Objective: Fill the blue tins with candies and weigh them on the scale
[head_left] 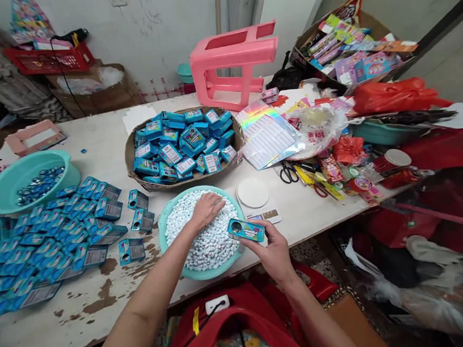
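Observation:
My left hand [208,209] is in a turquoise basin [164,240] full of small white candies [205,249]. Its fingers are curled together, with the tips down among the candies. My right hand [274,247] grips a small blue candy box [246,230] at the basin's right rim. The box lies on its side, its round dark hole facing left and its "Caramelo" label showing. Behind the basin, a cardboard tray [130,162] is heaped with similar blue boxes. A white kitchen scale [253,194] stands just right of the basin.
Many blue boxes [61,233] stand in rows at left, with a few apart nearby. Another turquoise basin [70,171] holds shiny blue pieces. A pink stool [234,51] lies on its side at the back. Scissors [288,172], packaging and a full carton [352,83] crowd the right.

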Tool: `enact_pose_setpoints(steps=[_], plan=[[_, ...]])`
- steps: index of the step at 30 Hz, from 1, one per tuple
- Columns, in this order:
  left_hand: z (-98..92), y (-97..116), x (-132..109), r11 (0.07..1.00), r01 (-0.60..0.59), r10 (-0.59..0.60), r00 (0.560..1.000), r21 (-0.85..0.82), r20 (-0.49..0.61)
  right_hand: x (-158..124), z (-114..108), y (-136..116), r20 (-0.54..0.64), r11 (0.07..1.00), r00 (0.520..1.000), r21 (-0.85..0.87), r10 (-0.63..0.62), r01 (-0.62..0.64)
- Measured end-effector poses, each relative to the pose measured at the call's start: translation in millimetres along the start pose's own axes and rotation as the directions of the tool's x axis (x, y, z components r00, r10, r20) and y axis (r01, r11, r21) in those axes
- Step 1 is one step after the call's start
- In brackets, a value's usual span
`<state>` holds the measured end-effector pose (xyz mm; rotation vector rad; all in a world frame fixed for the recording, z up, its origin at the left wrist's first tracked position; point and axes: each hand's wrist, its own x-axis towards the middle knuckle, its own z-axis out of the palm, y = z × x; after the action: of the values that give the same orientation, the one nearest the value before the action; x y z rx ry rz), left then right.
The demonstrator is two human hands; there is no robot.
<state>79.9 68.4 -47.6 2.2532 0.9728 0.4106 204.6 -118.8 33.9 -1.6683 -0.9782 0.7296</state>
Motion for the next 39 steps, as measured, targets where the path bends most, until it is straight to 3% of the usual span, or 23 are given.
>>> enact_pose_setpoints(steps=[4,9,11,13,16,19,21,23,25,27,29,34,37,39], plan=[[13.1,5.2,-6.1,0.965,0.06,-0.08,0.994,0.255,0.07,4.6,-11.8,13.9,-0.012,0.999,0.999,-0.002,0.036,-0.036],[15.4,2.6,-21.4,0.92,0.164,-0.187,0.982,0.356,0.031,11.8,-23.0,23.1,0.027,0.997,0.998,0.034,0.061,-0.062],[17.8,-0.9,-24.0,0.933,0.254,-0.252,0.967,0.256,-0.042,15.5,-24.6,22.7,0.04,0.998,0.999,0.046,0.034,-0.035],[19.3,-3.8,-24.7,0.937,0.346,-0.337,0.93,0.04,-0.145,20.0,-24.0,21.0,0.043,0.998,0.999,0.056,0.005,-0.007],[17.4,-5.3,-24.1,0.894,0.391,-0.439,0.863,-0.221,-0.249,28.1,-19.2,18.5,0.068,0.999,0.997,0.03,-0.023,0.021],[8.4,0.6,-25.3,0.851,0.418,-0.507,0.811,-0.317,-0.291,36.7,-10.6,15.8,0.094,0.992,0.99,-0.054,-0.105,0.111],[-2.3,11.1,-27.4,0.729,0.403,-0.611,0.747,-0.553,-0.261,41.8,-2.1,12.4,0.105,0.976,0.98,-0.116,-0.171,0.183],[-16.4,26.6,-29.4,0.44,0.27,-0.7,0.701,-0.856,-0.139,46.5,9.5,7.1,0.129,0.952,0.967,-0.188,-0.221,0.243],[-31.4,43.5,-30.3,0.112,0.067,-0.702,0.712,-0.991,-0.031,50.9,23.4,0.5,0.179,0.917,0.948,-0.259,-0.262,0.302],[-43.6,57.5,-29.4,-0.003,-0.068,-0.677,0.734,-0.998,-0.048,55.3,37.5,-5.6,0.226,0.887,0.931,-0.305,-0.286,0.346],[-50.5,65.4,-27.0,0.006,-0.133,-0.672,0.733,-0.991,-0.103,59.7,49.0,-9.6,0.26,0.867,0.92,-0.332,-0.295,0.372],[-48.6,66.4,-18.2,0.151,-0.158,-0.68,0.7,-0.976,-0.219,68.7,58.0,-9.7,0.327,0.849,0.895,-0.333,-0.304,0.41],[-44.6,65.3,-13.8,0.168,-0.116,-0.708,0.677,-0.979,-0.202,72.0,54.7,-6.4,0.317,0.878,0.908,-0.305,-0.273,0.37],[-42.7,65.5,-11.2,0.174,-0.106,-0.699,0.687,-0.979,-0.198,73.4,52.3,-4.3,0.29,0.894,0.923,-0.294,-0.255,0.339]])
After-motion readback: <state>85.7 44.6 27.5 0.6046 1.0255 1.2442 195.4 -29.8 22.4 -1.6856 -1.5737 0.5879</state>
